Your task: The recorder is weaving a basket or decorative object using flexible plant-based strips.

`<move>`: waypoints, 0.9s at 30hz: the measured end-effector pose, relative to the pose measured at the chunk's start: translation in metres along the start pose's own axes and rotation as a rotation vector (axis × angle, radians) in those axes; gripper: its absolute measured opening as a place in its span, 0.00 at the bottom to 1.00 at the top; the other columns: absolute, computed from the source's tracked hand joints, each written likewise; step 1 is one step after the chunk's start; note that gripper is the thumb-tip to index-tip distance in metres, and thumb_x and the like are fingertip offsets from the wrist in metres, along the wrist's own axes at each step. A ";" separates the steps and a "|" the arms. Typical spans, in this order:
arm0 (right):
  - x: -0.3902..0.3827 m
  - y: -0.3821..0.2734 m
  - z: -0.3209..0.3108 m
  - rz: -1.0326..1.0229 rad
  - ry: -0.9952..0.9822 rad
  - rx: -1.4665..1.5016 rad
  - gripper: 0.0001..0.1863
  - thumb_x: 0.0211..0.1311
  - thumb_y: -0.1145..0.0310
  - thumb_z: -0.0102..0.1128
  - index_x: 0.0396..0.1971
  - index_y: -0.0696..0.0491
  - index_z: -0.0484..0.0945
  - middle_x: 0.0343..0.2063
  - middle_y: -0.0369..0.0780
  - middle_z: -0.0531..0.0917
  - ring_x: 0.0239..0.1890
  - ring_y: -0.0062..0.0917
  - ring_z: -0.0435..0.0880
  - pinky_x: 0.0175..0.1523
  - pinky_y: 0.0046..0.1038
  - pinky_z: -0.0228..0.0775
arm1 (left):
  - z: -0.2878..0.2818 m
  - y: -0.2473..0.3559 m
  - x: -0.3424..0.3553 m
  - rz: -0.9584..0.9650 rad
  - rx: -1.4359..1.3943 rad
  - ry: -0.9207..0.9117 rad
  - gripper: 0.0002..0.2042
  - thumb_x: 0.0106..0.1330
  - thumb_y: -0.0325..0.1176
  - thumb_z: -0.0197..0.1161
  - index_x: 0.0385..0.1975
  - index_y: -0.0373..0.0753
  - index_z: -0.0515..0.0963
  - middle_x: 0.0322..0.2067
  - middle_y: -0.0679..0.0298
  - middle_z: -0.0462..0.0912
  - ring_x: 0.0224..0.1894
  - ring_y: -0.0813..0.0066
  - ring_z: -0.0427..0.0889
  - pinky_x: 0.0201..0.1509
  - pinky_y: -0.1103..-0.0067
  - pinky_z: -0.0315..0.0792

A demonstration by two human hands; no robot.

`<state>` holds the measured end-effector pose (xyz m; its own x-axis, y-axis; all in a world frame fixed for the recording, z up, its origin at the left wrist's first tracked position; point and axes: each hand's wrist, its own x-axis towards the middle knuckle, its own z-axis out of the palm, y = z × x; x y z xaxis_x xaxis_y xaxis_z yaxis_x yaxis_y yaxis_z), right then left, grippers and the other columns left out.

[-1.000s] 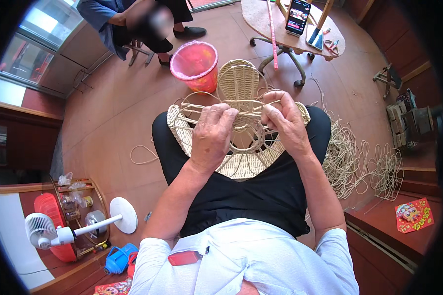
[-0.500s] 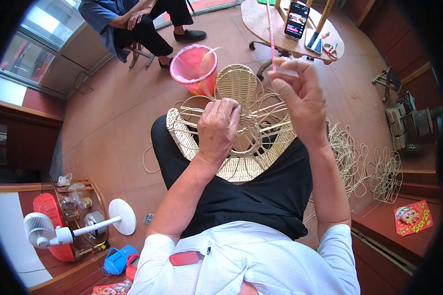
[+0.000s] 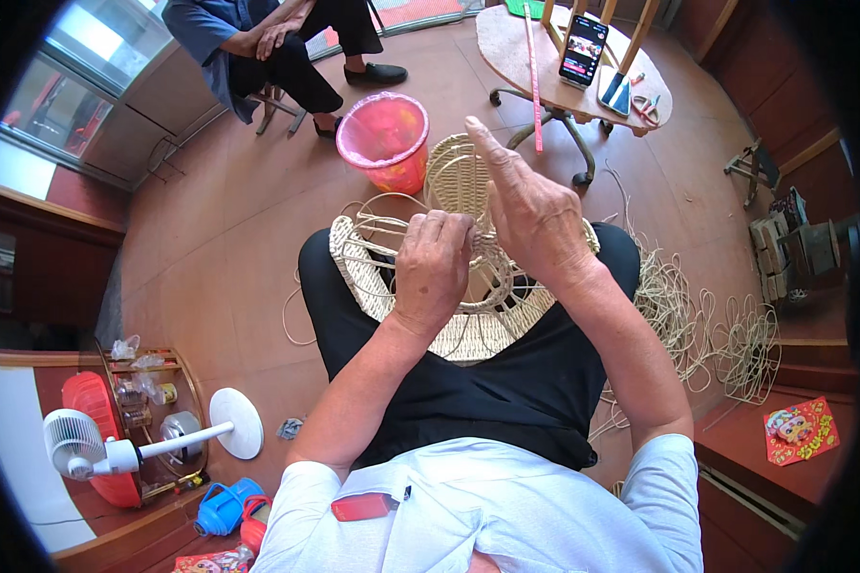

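Across my thighs and between my knees rests a pale woven wicker piece, with a wide curved band, a round ring in the middle and loose looping strands. A tall rounded woven panel rises at its far side. My left hand is closed at the near left of the ring, its fingers pinching the wicker strands there. My right hand is above the right part of the ring, a finger stretched far forward. Its other fingers are partly hidden behind the hand, and no held strand shows clearly.
Beyond the weave stands a pink lined bucket. A wheeled round table bears phones and pliers. A seated person is at the far left. Coiled strands lie at the right; a white fan stands at the left.
My right hand has come down and to the left, from raised beside the table to over the weave, and a finger now points forward. My left hand stays on the strands.
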<state>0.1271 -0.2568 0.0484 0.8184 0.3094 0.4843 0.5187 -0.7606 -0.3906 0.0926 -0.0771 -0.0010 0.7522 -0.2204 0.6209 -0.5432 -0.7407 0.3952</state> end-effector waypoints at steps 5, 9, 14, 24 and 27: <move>0.014 0.008 -0.007 -0.126 0.218 -0.135 0.44 0.64 0.75 0.72 0.81 0.46 0.69 0.55 0.45 0.86 0.54 0.45 0.88 0.64 0.45 0.79 | 0.003 -0.001 0.000 -0.003 -0.028 0.012 0.06 0.71 0.26 0.70 0.43 0.39 0.79 0.38 0.55 0.81 0.42 0.52 0.82 0.48 0.61 0.78; 0.027 0.015 -0.003 0.073 0.065 0.071 0.38 0.64 0.73 0.73 0.76 0.49 0.75 0.51 0.44 0.88 0.51 0.40 0.89 0.63 0.43 0.80 | 0.003 -0.002 0.000 0.023 -0.010 0.010 0.06 0.71 0.26 0.70 0.43 0.38 0.79 0.37 0.55 0.81 0.41 0.52 0.81 0.47 0.61 0.77; 0.038 0.022 -0.002 0.344 -0.154 0.353 0.31 0.67 0.70 0.70 0.71 0.54 0.78 0.39 0.50 0.90 0.46 0.45 0.93 0.56 0.43 0.85 | 0.003 -0.001 0.002 0.002 -0.014 0.009 0.06 0.71 0.25 0.70 0.42 0.38 0.79 0.37 0.55 0.81 0.40 0.52 0.81 0.47 0.61 0.77; 0.043 0.013 0.000 0.367 -0.098 0.198 0.25 0.65 0.72 0.69 0.63 0.53 0.80 0.41 0.49 0.92 0.46 0.46 0.93 0.54 0.46 0.84 | 0.002 0.000 0.000 -0.041 -0.073 0.008 0.07 0.69 0.23 0.70 0.43 0.38 0.80 0.37 0.55 0.82 0.42 0.50 0.81 0.49 0.59 0.75; 0.043 0.016 0.009 0.297 -0.021 0.163 0.23 0.65 0.73 0.69 0.60 0.52 0.79 0.35 0.47 0.89 0.40 0.44 0.91 0.49 0.45 0.82 | 0.002 0.000 0.000 -0.039 -0.089 0.015 0.07 0.70 0.24 0.70 0.42 0.38 0.79 0.36 0.54 0.81 0.42 0.49 0.81 0.49 0.59 0.75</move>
<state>0.1726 -0.2500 0.0557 0.9437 0.1004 0.3151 0.2877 -0.7188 -0.6329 0.0932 -0.0785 -0.0020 0.7680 -0.1829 0.6138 -0.5454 -0.6892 0.4770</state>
